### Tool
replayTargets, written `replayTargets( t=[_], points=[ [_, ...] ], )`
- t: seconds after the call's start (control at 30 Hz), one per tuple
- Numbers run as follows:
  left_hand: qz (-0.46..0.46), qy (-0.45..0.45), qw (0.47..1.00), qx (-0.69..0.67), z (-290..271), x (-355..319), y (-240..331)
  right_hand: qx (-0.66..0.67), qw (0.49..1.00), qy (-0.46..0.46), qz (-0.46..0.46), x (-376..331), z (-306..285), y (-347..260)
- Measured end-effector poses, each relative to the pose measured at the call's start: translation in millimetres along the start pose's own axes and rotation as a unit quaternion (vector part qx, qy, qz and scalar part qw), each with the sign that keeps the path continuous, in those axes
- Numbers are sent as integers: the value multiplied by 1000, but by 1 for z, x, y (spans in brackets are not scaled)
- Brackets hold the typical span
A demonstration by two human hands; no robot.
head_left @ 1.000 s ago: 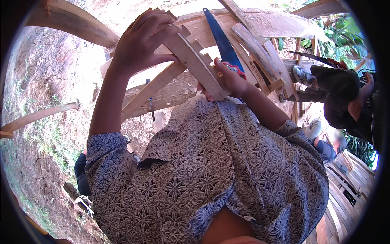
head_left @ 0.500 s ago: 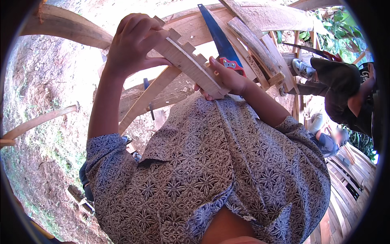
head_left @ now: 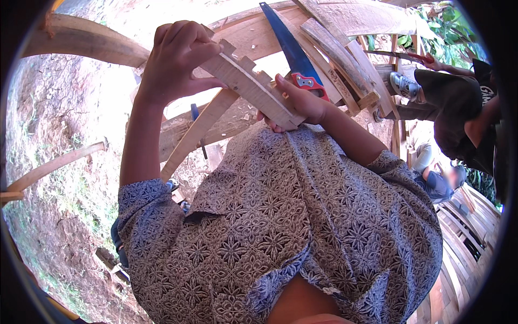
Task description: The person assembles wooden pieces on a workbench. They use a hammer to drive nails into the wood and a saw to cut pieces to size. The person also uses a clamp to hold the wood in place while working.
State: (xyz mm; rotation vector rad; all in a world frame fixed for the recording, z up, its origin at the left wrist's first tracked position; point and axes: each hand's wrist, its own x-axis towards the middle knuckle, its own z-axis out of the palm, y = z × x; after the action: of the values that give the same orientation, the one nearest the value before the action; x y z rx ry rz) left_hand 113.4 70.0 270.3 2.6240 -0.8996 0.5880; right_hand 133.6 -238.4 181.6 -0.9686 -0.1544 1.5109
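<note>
Between my hands I hold a thick wooden block (head_left: 247,86) tilted down to the right, its upper edge cut into a row of notches. My left hand (head_left: 183,59) is closed over its upper left end, the thumb reaching along the near side. Around the lower right end my right hand (head_left: 299,103) is wrapped, thumb on top and fingertips showing underneath. Just beyond the right hand a handsaw (head_left: 297,56) with a blue blade and red handle lies on the boards. A long light wooden strip (head_left: 202,127) slants down from behind the block.
Several planks (head_left: 340,59) are stacked at the far right. A curved beam (head_left: 86,40) spans the far left, above bare ground. A blue-handled tool (head_left: 195,113) rests by the strip. At right, one person (head_left: 450,102) stands holding a saw; another person (head_left: 437,181) is farther back.
My grip on the notched block stays the same, with only a slight shift in the view. The standing person's arm now shows at the red handle of their saw.
</note>
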Motion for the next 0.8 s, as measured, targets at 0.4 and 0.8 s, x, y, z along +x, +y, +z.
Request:
replayTargets(
  t=[0.4, 0.8],
  points=[
    [-8, 1, 1000, 18, -3, 4, -1, -12, 999, -17, -29, 6, -4, 3],
    [-51, 55, 995, 60, 11, 0, 6, -23, 998, 38, -45, -1, 8, -12]
  ],
)
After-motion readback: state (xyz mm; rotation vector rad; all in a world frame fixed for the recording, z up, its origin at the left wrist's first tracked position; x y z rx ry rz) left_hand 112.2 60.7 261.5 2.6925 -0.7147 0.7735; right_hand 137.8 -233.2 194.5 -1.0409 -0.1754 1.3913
